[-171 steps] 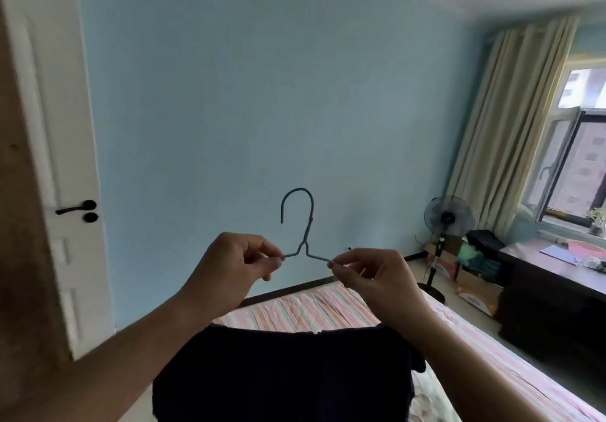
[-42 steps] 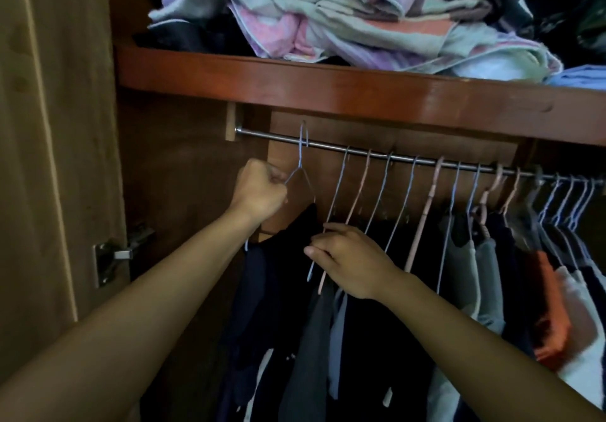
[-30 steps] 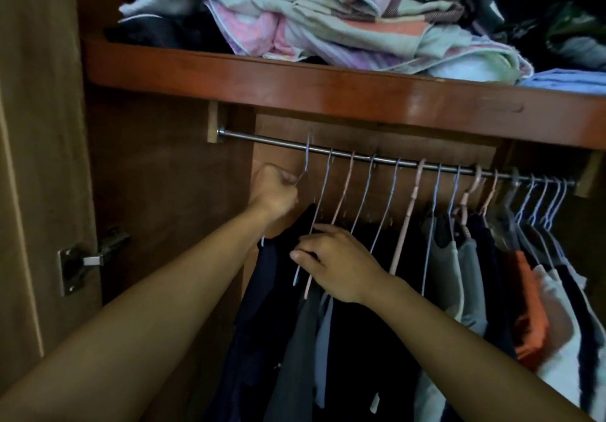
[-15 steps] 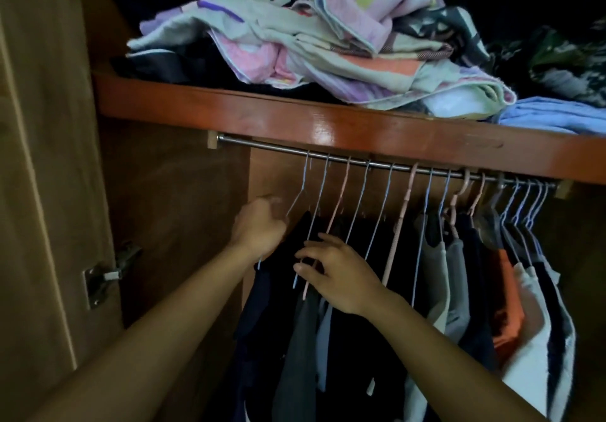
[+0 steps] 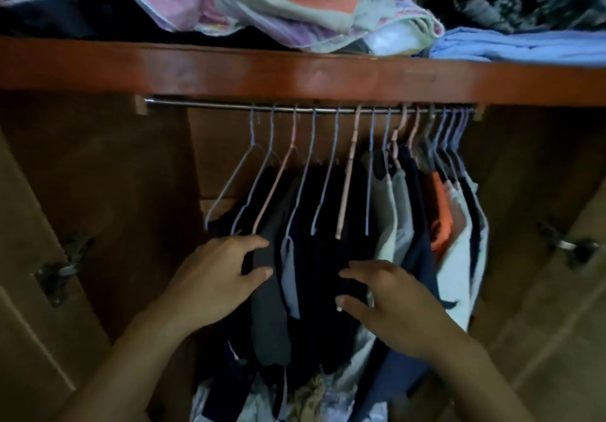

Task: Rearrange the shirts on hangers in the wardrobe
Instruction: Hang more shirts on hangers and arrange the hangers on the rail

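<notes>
A metal rail [image 5: 203, 104] under a red-brown shelf [image 5: 229, 67] carries several wire hangers with shirts. The leftmost blue hanger [image 5: 229, 185] holds a dark navy shirt. Beside it hang a dark grey shirt [image 5: 269, 316], more dark shirts [image 5: 324, 257], light grey ones [image 5: 398, 211], an orange one [image 5: 441, 215] and a white one [image 5: 455, 277]. My left hand [image 5: 216, 277] lies against the dark shirts at the left, forefinger and thumb spread at the grey shirt's edge. My right hand [image 5: 387, 303] touches the dark shirts in the middle with straight, spread fingers. Neither hand grips a hanger.
A pile of crumpled clothes [image 5: 262, 1] and folded blue fabric [image 5: 524, 47] lie on the shelf above. Wooden doors stand open at both sides, with hinges at left [image 5: 62, 267] and right [image 5: 570, 246]. More clothing is heaped on the wardrobe floor [image 5: 311, 398].
My left hand let go of the leftmost hanger's neck and dropped to the shirts. My right hand moved right and down along the dark shirts. The view tilted down and closer.
</notes>
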A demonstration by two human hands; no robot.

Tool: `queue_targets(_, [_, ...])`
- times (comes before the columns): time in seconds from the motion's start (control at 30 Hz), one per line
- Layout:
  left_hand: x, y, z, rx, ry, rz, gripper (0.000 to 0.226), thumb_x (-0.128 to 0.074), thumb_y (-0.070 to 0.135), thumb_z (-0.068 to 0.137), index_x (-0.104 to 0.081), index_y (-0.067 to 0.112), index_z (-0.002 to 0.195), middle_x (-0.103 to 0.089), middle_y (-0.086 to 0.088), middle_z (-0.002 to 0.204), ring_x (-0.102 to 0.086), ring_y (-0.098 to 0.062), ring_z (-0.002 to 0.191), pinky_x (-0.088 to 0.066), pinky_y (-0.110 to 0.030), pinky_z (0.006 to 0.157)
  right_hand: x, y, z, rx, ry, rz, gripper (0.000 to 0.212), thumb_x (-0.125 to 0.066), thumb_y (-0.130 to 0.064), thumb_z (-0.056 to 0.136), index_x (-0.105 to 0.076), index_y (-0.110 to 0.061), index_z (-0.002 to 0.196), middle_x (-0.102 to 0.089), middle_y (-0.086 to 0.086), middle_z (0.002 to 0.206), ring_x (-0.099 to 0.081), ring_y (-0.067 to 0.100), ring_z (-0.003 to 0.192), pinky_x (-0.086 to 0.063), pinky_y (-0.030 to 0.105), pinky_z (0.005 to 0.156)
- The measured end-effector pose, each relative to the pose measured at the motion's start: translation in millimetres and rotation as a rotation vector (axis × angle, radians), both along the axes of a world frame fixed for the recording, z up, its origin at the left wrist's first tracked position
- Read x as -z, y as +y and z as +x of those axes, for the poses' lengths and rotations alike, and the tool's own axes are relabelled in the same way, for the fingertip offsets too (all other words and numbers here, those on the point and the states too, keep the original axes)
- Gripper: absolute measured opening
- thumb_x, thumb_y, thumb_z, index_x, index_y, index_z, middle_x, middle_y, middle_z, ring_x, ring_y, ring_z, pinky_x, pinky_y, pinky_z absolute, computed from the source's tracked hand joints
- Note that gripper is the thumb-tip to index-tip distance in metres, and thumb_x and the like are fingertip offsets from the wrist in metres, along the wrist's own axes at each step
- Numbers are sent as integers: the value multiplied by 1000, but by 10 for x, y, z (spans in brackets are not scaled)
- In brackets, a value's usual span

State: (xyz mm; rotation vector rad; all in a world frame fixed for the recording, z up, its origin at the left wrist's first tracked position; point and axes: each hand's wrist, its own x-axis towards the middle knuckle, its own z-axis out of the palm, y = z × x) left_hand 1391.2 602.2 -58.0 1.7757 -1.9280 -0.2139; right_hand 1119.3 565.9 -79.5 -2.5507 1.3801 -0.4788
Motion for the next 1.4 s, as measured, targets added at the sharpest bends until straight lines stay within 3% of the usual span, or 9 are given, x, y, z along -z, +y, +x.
queue_targets(0.1, [57, 11, -212, 116, -118, 99, 57, -64, 52, 89, -46, 38, 141, -55, 18, 135, -54, -4, 119, -48, -26, 92, 15, 176, -276, 90, 51, 91, 59, -54, -55, 96, -39, -34, 149, -61, -16, 105, -59, 3, 92, -43, 16, 72])
queue_targets(0.2, [126, 23, -505, 191, -188, 186, 66, -63, 56, 88, -38, 38, 146, -52, 16, 139, -53, -6, 120, -49, -27, 93, 81, 341, -590, 175, 69, 101, 63, -55, -56, 95, -36, -33, 150, -62, -15, 104, -59, 3, 85, -46, 22, 72])
queue_targets(0.33, [161, 14, -987, 300, -196, 250, 72, -61, 60, 87, -31, 41, 149, -44, 16, 147, -49, -7, 127, -44, -20, 88, 162, 568, -1059, 313, 47, 86, 68, -60, -57, 90, -38, -32, 149, -53, -9, 142, -53, 12, 126, -47, 30, 97])
queue_targets(0.77, [116, 294, -3056, 712, -169, 200, 71, -61, 61, 86, -36, 36, 148, -43, 13, 150, -45, -8, 132, -42, -25, 100, -65, 1749, -2524, 684, 124, 59, 60, -58, -59, 89, -39, -41, 142, -50, -17, 142, -52, 8, 126, -45, 27, 100])
queue_targets(0.93, [97, 498, -3706, 908, -146, 181, 66, -59, 63, 86, -37, 42, 145, -47, 19, 143, -49, 2, 115, -37, -13, 79, -160, 2315, -2858, 808, 66, 51, 53, -63, -51, 90, -47, -38, 138, -58, -16, 133, -62, 6, 109, -52, 26, 93])
queue_targets(1.03, [91, 596, -4021, 1011, -124, 187, 68, -59, 65, 84, -34, 48, 145, -42, 21, 146, -46, 2, 116, -36, -14, 82, -238, 2629, -2978, 870, 69, 53, 38, -65, -47, 89, -53, -39, 125, -63, -17, 118, -62, 6, 99, -55, 24, 85])
queue_targets(1.23, [21, 811, -4560, 1275, -192, 94, 66, -60, 67, 82, -33, 52, 141, -40, 25, 147, -45, 3, 124, -37, -17, 83, -236, 3146, -3001, 1135, 115, -5, 55, -57, -60, 90, -43, -40, 138, -54, -19, 139, -54, 7, 124, -43, 22, 97])
queue_targets(1.33, [11, 942, -4743, 1448, -231, 95, 62, -59, 68, 81, -36, 53, 137, -47, 27, 140, -49, 14, 103, -37, -10, 70, -236, 3399, -2911, 1293, 108, 3, 65, -54, -65, 89, -35, -37, 145, -45, -16, 148, -47, 10, 132, -42, 28, 103])
queue_targets(1.4, [28, 1017, -4848, 1561, -240, 118, 63, -60, 67, 82, -38, 50, 138, -48, 24, 141, -51, 10, 105, -45, -15, 78, -234, 3572, -2834, 1380, 107, 16, 68, -55, -64, 89, -34, -36, 147, -42, -14, 151, -45, 11, 134, -41, 31, 106])
